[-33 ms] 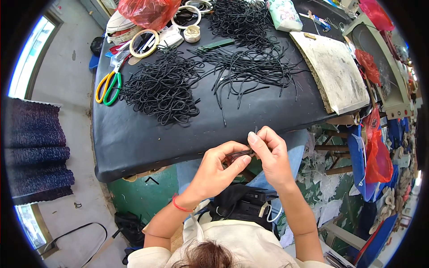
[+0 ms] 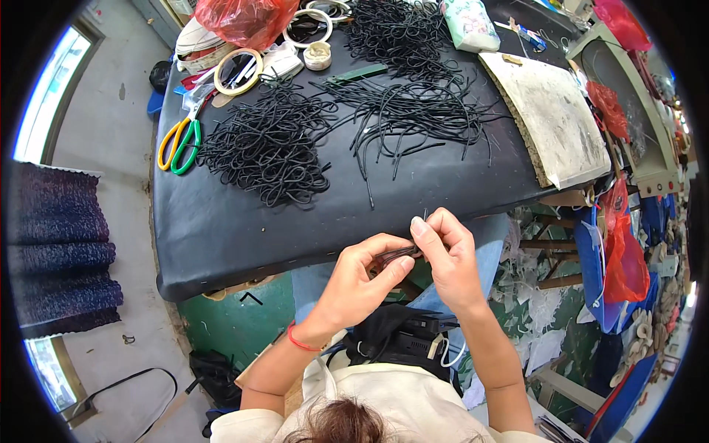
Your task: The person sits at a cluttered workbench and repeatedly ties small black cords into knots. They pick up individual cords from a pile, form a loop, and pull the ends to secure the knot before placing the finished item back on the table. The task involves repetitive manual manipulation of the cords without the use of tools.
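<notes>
Just off the front edge of the black table point(image 2: 244, 247), my two hands meet close together. My left hand point(image 2: 362, 277) is closed, with a dark, thin cord-like piece point(image 2: 395, 254) pinched between thumb and fingers. Beside it, my right hand point(image 2: 449, 255) pinches at the far end of that piece with thumb and forefinger; a thin dark tip sticks up above the thumb. The fingers hide most of what is there. Beyond my hands lie a tangled pile of looped black cords point(image 2: 269, 144) and a looser bunch of straighter black cords point(image 2: 421, 114).
Scissors point(image 2: 179, 144) with yellow and green handles lie at the left. Farther back are a tape roll point(image 2: 238, 72), a small round tub point(image 2: 317, 55), a red plastic bag point(image 2: 247, 22) and another cord heap point(image 2: 399, 33). A stained pale board point(image 2: 550, 114) overhangs the table's right side.
My left wrist and forearm have shifted very slightly to the right. Both hands keep the same pinch, and the things on the table have not moved.
</notes>
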### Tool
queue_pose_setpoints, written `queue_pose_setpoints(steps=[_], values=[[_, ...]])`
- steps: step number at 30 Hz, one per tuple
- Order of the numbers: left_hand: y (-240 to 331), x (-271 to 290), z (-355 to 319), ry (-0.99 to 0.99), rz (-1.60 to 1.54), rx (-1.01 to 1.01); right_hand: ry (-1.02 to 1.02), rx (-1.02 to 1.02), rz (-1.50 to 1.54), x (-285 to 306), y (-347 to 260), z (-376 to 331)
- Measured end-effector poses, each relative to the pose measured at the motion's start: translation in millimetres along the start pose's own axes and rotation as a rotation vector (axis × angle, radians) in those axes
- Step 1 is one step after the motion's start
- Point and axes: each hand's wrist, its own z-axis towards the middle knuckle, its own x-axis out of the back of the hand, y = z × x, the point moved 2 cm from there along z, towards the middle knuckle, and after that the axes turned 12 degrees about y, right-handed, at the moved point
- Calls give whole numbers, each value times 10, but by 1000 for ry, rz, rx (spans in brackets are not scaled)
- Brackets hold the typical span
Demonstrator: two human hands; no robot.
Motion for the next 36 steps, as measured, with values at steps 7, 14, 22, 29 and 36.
queue_pose_setpoints(steps=[7, 14, 22, 29, 36], values=[[-215, -120, -99, 142, 92, -204, 168, 47, -121, 30, 102, 58], [-66, -98, 31, 141, 16, -153, 38, 166, -21, -12, 100, 54], [143, -89, 56, 141, 423, -443, 83, 111, -5, 0, 46, 10], [91, -163, 53, 281, 529, -597, 138, 34, -153, -45, 15, 87], [72, 78, 157, 158, -44, -145, -11, -224, 62, 100, -76, 124]])
